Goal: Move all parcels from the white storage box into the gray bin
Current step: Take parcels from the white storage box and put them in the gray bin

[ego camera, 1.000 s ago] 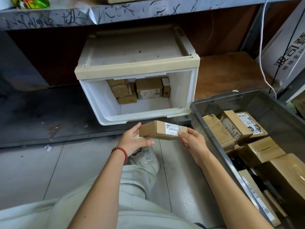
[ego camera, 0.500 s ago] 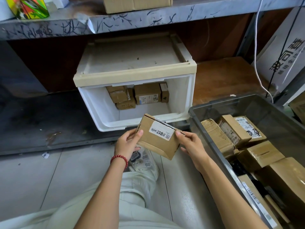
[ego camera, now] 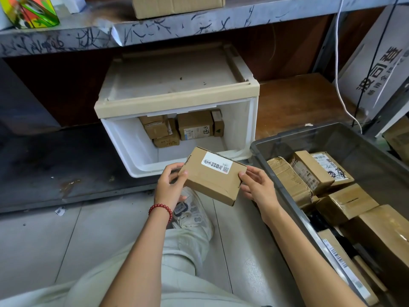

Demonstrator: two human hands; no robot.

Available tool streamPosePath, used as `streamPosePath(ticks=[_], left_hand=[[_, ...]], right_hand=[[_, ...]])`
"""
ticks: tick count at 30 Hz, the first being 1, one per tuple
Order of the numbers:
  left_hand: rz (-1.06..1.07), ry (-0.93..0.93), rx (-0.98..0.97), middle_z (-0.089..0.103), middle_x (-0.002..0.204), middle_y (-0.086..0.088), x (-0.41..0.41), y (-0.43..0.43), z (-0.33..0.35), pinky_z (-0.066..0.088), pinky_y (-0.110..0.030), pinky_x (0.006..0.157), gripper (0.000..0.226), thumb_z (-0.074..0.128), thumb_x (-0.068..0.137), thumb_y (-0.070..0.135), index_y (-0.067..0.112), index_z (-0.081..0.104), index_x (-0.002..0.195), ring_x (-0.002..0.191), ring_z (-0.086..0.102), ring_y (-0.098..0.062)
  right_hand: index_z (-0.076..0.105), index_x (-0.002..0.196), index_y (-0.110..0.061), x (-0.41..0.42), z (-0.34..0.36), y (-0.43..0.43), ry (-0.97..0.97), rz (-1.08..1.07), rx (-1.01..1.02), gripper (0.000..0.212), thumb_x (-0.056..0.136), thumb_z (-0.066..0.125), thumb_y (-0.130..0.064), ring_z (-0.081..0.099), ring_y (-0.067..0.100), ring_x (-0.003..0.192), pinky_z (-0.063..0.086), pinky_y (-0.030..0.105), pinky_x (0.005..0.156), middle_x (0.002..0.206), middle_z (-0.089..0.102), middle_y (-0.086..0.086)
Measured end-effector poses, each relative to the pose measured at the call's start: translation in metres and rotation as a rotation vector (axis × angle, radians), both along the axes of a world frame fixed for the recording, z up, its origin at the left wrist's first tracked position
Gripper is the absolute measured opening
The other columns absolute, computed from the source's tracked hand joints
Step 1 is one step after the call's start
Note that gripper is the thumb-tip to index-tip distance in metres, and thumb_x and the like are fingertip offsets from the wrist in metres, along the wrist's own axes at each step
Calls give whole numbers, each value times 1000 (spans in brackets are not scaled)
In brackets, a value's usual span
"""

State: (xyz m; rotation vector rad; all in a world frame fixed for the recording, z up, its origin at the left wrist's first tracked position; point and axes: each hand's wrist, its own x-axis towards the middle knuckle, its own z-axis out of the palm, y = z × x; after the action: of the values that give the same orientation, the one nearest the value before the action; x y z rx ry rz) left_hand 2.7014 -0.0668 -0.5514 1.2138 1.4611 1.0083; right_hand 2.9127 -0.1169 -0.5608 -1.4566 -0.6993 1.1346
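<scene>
A flat brown parcel (ego camera: pixel 212 180) with a white sticker is held in the air between both hands, in front of the white storage box (ego camera: pixel 124 140). My left hand (ego camera: pixel 170 185) grips its left edge and my right hand (ego camera: pixel 257 185) grips its right edge. The box lies on its side under a shelf, opening toward me, with several small brown parcels (ego camera: pixel 194 127) stacked at its back. The gray bin (ego camera: pixel 287 138) stands to the right and holds several brown parcels (ego camera: pixel 309 171).
A scratched gray shelf (ego camera: pixel 199 25) runs above the box, with a cardboard box and a colourful pack on it. A white cable (ego camera: pixel 338 85) hangs at the right. My leg and white shoe (ego camera: pixel 190 216) rest on the tiled floor below the hands.
The parcel was edge-on to me a second ago; both hands have turned it so its broad stickered face points up, and moved it slightly down and right.
</scene>
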Motion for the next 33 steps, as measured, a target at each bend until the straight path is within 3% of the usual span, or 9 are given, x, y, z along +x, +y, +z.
streamPosePath(ticks=[4, 7, 11, 13, 18, 21, 26, 33], left_hand=[[-44, -2, 23, 62, 119, 3, 14, 5, 10, 51, -21, 53, 24, 63, 90, 27, 39, 58, 111, 104, 60, -14], [-95, 37, 68, 60, 120, 5, 33, 11, 22, 51, -20, 54, 32, 66, 88, 28, 38, 57, 116, 103, 59, -12], [-195, 64, 118, 55, 115, 15, 68, 20, 31, 57, -35, 79, 41, 72, 82, 34, 45, 54, 117, 110, 55, -14], [-266, 89, 138, 54, 117, 12, 89, 23, 33, 54, -44, 89, 49, 75, 78, 38, 50, 51, 119, 108, 57, -18], [-447, 245, 195, 44, 134, -1, 147, 28, 34, 46, -39, 101, 63, 72, 83, 33, 37, 42, 139, 120, 49, -20], [-582, 444, 266, 40, 140, 0, 175, 28, 27, 42, -40, 102, 70, 66, 86, 42, 36, 32, 146, 126, 44, -21], [-789, 947, 469, 36, 147, 6, 213, 27, 14, 37, -42, 103, 71, 55, 89, 52, 32, 23, 149, 131, 37, -21], [-785, 1167, 560, 42, 144, 7, 244, 29, -7, 28, -44, 104, 68, 51, 83, 63, 36, 32, 142, 131, 36, -22]], right_hand=[[53, 124, -25, 8, 9, -1, 27, -32, 51, 35, 91, 64, -24, 62, 18, 108, 50, 38, 94, 123, 63, -2], [53, 123, -28, 20, 15, -3, 34, -89, 86, 35, 90, 65, -24, 60, 16, 111, 50, 30, 86, 121, 62, -6], [52, 119, -31, 44, 23, -12, 79, -187, 102, 35, 89, 67, -20, 61, 17, 113, 54, 36, 91, 124, 61, -2], [51, 120, -29, 59, 26, -18, 93, -251, 97, 38, 88, 67, -17, 62, 18, 112, 56, 34, 87, 125, 60, -1], [48, 125, -22, 100, 27, -39, 128, -410, 57, 44, 87, 68, -12, 64, 23, 108, 58, 32, 77, 125, 61, 6], [47, 124, -22, 118, 19, -55, 141, -473, 39, 45, 87, 68, -12, 63, 23, 109, 56, 32, 77, 126, 61, 8], [44, 124, -23, 137, -2, -71, 108, -606, 9, 45, 87, 67, -8, 59, 25, 113, 54, 30, 76, 134, 53, 9], [42, 120, -24, 144, -33, -70, 123, -639, -68, 43, 88, 66, -8, 62, 25, 110, 57, 39, 84, 130, 57, 9]])
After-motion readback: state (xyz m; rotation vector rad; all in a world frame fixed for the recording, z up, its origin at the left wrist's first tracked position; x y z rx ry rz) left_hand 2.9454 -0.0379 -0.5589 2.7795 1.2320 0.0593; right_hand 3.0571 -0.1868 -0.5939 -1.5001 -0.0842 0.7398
